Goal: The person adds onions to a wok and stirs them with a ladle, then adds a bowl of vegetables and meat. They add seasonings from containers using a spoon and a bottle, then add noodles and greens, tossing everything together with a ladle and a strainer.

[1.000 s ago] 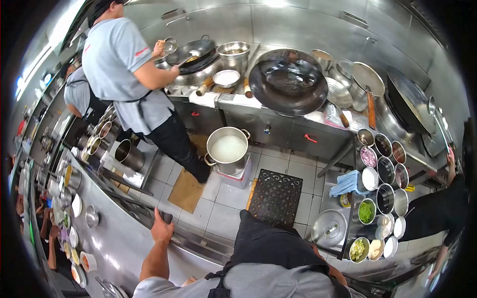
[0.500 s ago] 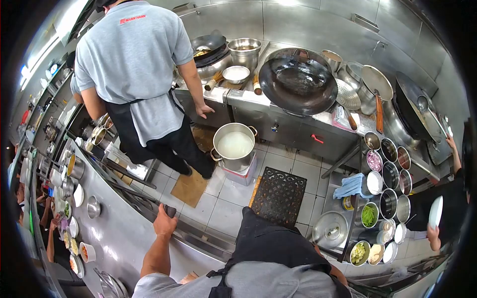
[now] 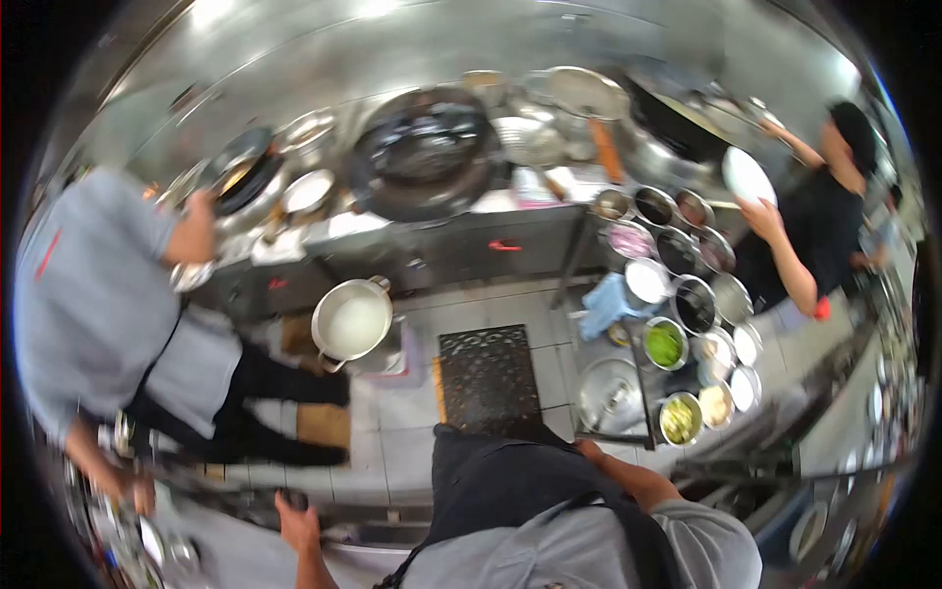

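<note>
At the lower left, my left hand [image 3: 297, 522] is by the edge of the steel counter [image 3: 231, 540], near a dark object; blur hides whether its fingers grip it. My right hand [image 3: 591, 451] shows only in part beside my black apron [image 3: 510, 481], close to the lower shelf of the rack; its fingers are too hidden to read. Ahead on the floor lies a black perforated mat [image 3: 488, 378]. Left of the mat, a large pot [image 3: 352, 322] of whitish liquid stands on a low support.
A co-worker in grey [image 3: 98, 285] stands left at the stove. Another in black [image 3: 814, 226] holds a white plate [image 3: 749, 177] at right. A big wok [image 3: 427, 152] sits on the range. Ingredient bowls [image 3: 665, 344] fill the rack at right.
The view has swung right, so the pot, wok and rack appear further left. The grey-clad co-worker now reaches toward the stove. More of the black-clad co-worker shows, with the plate raised.
</note>
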A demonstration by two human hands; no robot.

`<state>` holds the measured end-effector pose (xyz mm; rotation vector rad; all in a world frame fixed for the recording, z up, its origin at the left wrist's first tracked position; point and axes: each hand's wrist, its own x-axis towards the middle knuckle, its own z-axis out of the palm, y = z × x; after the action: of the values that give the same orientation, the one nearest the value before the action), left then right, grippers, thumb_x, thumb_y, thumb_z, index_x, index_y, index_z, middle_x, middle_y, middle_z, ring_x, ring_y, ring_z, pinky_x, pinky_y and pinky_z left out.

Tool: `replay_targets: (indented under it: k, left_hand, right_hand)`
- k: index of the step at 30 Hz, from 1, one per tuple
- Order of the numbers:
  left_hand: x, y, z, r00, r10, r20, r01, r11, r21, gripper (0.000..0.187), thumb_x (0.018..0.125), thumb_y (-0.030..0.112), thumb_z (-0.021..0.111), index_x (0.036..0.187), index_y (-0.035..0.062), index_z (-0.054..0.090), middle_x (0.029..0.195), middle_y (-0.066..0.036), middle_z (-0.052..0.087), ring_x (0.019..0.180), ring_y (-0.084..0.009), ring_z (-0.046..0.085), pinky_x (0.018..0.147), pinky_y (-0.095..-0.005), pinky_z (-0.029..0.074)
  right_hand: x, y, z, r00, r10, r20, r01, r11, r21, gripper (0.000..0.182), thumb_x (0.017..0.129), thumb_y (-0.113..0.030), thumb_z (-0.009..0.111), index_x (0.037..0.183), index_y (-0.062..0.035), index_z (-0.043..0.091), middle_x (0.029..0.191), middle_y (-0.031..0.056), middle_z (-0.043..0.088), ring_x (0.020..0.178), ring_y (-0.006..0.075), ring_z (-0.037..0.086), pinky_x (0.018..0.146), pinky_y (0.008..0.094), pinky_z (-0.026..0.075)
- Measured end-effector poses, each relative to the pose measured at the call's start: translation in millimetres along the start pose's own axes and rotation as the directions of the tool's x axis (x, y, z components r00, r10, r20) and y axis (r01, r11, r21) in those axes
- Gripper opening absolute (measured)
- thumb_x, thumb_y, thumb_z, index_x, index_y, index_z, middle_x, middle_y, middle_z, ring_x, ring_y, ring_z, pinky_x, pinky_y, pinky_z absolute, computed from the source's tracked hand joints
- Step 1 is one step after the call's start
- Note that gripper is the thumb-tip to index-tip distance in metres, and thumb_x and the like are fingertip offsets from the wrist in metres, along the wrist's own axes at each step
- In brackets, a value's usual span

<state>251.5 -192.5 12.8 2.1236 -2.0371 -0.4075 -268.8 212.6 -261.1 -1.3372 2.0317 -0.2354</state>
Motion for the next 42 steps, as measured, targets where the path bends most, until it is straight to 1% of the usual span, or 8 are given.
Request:
replay_targets:
  k: [2, 5, 6, 9, 15, 18, 36, 42]
  left_hand:
    - [4.7, -8.5, 5.0, 1.000, -0.010, 0.005, 0.009, 0.999, 0.036, 0.084, 0.072, 0.014, 0.071, 0.146, 0.0082, 0.034, 0.135, -0.022, 0.056, 0.121, -0.0389, 0.056, 0.101, -0.0429, 0.045]
    - [3.0, -5.2, 8.5, 0.996, 0.062, -0.063, -0.056, 0.995, 0.087, 0.082, 0.074, 0.014, 0.070, 0.147, 0.0075, 0.033, 0.128, -0.023, 0.061, 0.118, -0.0423, 0.057, 0.097, -0.0462, 0.046]
    - [-8.1, 21.0, -9.2, 0.995, -0.096, 0.025, 0.091, 0.984, 0.151, 0.085, 0.073, 0.015, 0.072, 0.148, 0.0079, 0.032, 0.128, -0.022, 0.061, 0.118, -0.0407, 0.057, 0.098, -0.0453, 0.046]
    - [-21.6, 38.6, -34.6, 0.992, 0.006, 0.127, -0.020, 0.993, 0.114, 0.069, 0.084, 0.025, 0.073, 0.140, 0.0020, 0.040, 0.123, -0.027, 0.062, 0.112, -0.0419, 0.061, 0.095, -0.0463, 0.046]
    - [-23.8, 54.2, -39.6, 0.985, -0.074, 0.155, 0.050, 0.987, 0.154, 0.078, 0.083, 0.028, 0.074, 0.146, 0.0038, 0.034, 0.125, -0.027, 0.060, 0.112, -0.0439, 0.060, 0.095, -0.0477, 0.047]
    - [-22.6, 47.2, -39.2, 0.989, -0.014, 0.150, -0.005, 0.992, 0.123, 0.077, 0.084, 0.029, 0.074, 0.145, 0.0052, 0.036, 0.122, -0.026, 0.062, 0.109, -0.0439, 0.061, 0.093, -0.0484, 0.047]
    - [-29.8, 56.7, -39.9, 0.994, -0.022, 0.108, 0.013, 0.996, 0.084, 0.066, 0.083, 0.020, 0.068, 0.143, 0.0081, 0.041, 0.125, -0.020, 0.064, 0.113, -0.0396, 0.061, 0.095, -0.0472, 0.046]
    - [-28.8, 57.9, -40.7, 0.993, -0.030, 0.116, 0.017, 0.994, 0.109, 0.065, 0.084, 0.020, 0.067, 0.142, 0.0072, 0.042, 0.122, -0.024, 0.064, 0.112, -0.0418, 0.061, 0.095, -0.0486, 0.046]
  right_hand:
    - [3.6, -2.7, 1.7, 0.999, 0.020, -0.039, -0.020, 1.000, -0.016, 0.037, 0.083, -0.035, 0.059, 0.106, -0.0101, 0.073, 0.106, 0.0167, 0.070, 0.098, 0.0379, 0.066, 0.088, 0.0438, 0.053]
    - [9.3, -10.9, -1.3, 0.955, 0.272, 0.115, -0.286, 0.949, 0.135, 0.038, 0.082, -0.036, 0.059, 0.107, -0.0107, 0.074, 0.110, 0.0160, 0.070, 0.099, 0.0368, 0.066, 0.088, 0.0429, 0.053]
    - [1.5, -20.0, -15.0, 0.983, 0.163, 0.084, -0.166, 0.986, 0.030, 0.041, 0.080, -0.039, 0.061, 0.107, -0.0107, 0.074, 0.110, 0.0162, 0.070, 0.101, 0.0357, 0.067, 0.088, 0.0430, 0.053]
    - [10.4, -17.8, -5.2, 0.896, 0.422, 0.140, -0.445, 0.847, 0.291, 0.048, 0.082, -0.048, 0.059, 0.110, -0.0117, 0.073, 0.113, 0.0163, 0.069, 0.106, 0.0353, 0.065, 0.092, 0.0419, 0.051]
    - [13.7, -17.5, -5.2, 0.932, 0.353, 0.076, -0.353, 0.848, 0.394, 0.045, 0.074, -0.044, 0.063, 0.098, -0.0076, 0.075, 0.098, 0.0216, 0.071, 0.093, 0.0398, 0.068, 0.084, 0.0465, 0.053]
    - [8.9, -37.1, -29.6, 0.880, 0.436, 0.191, -0.475, 0.807, 0.349, 0.052, 0.079, -0.048, 0.062, 0.111, -0.0092, 0.072, 0.112, 0.0175, 0.070, 0.106, 0.0353, 0.065, 0.092, 0.0417, 0.051]
    - [21.3, -14.6, -5.6, 0.937, 0.330, 0.117, -0.350, 0.902, 0.254, 0.051, 0.078, -0.049, 0.065, 0.111, -0.0115, 0.073, 0.107, 0.0165, 0.071, 0.100, 0.0338, 0.068, 0.089, 0.0415, 0.052]
    - [25.4, -9.6, 0.8, 0.881, 0.429, 0.198, -0.471, 0.828, 0.305, 0.050, 0.079, -0.049, 0.065, 0.112, -0.0120, 0.073, 0.109, 0.0160, 0.071, 0.102, 0.0344, 0.067, 0.091, 0.0417, 0.051]
